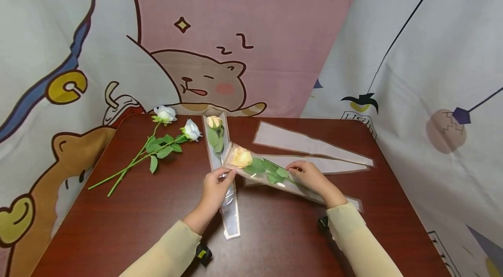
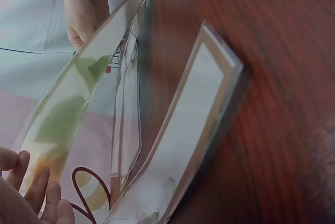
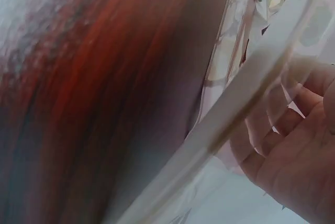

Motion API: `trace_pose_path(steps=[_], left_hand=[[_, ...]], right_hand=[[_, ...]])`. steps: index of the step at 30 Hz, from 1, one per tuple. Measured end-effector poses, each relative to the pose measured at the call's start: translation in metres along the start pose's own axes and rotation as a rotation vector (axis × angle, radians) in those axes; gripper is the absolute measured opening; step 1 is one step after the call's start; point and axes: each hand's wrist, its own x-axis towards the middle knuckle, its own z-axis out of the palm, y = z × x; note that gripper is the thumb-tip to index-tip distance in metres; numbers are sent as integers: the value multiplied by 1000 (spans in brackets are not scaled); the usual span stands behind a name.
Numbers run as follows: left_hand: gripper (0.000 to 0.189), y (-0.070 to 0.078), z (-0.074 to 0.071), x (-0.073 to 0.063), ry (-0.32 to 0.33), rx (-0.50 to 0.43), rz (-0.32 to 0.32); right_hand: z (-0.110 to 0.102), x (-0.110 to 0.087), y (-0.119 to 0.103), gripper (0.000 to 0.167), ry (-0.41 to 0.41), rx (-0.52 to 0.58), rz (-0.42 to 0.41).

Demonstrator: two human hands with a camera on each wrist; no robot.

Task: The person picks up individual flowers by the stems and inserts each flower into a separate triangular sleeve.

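A cream-yellow rose (image 1: pixel 241 157) with green leaves lies inside a clear, pale-edged flower sleeve (image 1: pixel 251 174), lifted a little above the table. My left hand (image 1: pixel 212 192) pinches the sleeve's wide end, below the bloom; in the left wrist view its fingers (image 2: pixel 37 187) lie against the film. With my right hand (image 1: pixel 312 177) I hold the upper edge farther along, near the stem. In the right wrist view the fingers (image 3: pixel 267 119) show through the film. Beneath and left of it, another sleeve (image 1: pixel 232 222) with a yellow rose (image 1: pixel 214 122) lies on the table.
Two white roses (image 1: pixel 165 114) (image 1: pixel 191 130) with long green stems lie crossed at the table's left. Flat sleeves (image 1: pixel 291 137) (image 1: pixel 326 164) lie at the back right, partly under the held one. A printed cloth (image 1: pixel 275 28) hangs behind the brown table (image 1: pixel 157 216).
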Motion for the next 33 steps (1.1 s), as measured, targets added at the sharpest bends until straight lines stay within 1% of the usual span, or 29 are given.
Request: trace_pose_path(steps=[2, 4, 5, 7, 9, 11, 13, 15, 17, 21, 25, 29, 31, 33], left_hand=[[13, 13, -3, -1, 7, -20, -10], [13, 25, -7, 0, 18, -42, -31], [14, 23, -7, 2, 27, -54, -41], [16, 15, -7, 9, 54, -95, -73], [18, 7, -6, 15, 85, -150, -97], [19, 1, -4, 20, 96, -231, -114], [20, 3, -4, 23, 86, -309, -107], [21, 5, -3, 23, 48, -379, -90], [22, 6, -1, 23, 0, -418, -80], [25, 4, 5, 21, -89, -405, -81], [26, 1, 11, 19, -140, -352, -87], [26, -2, 17, 20, -163, -309, -82], [26, -1, 18, 22, -157, -300, -79], [25, 1, 18, 24, -132, -302, -70]], right_hand=[[1, 0, -2, 14, 3, 21, -3], [3, 0, -3, 13, 6, 37, -25], [4, 0, -4, 12, 11, 49, -33], [7, 1, -7, 12, 28, 73, -47], [10, 2, -12, 12, 67, 89, -70], [14, 2, -19, 11, 123, 116, -83], [19, 4, -28, 11, 178, 164, -95], [24, 5, -39, 12, 231, 216, -103], [28, 7, -51, 12, 278, 271, -102], [30, 7, -83, 13, 357, 389, -86], [26, 6, -118, 15, 421, 463, -85], [26, 10, -141, 15, 468, 461, -108], [28, 11, -148, 15, 482, 469, -120], [29, 13, -152, 16, 489, 481, -131]])
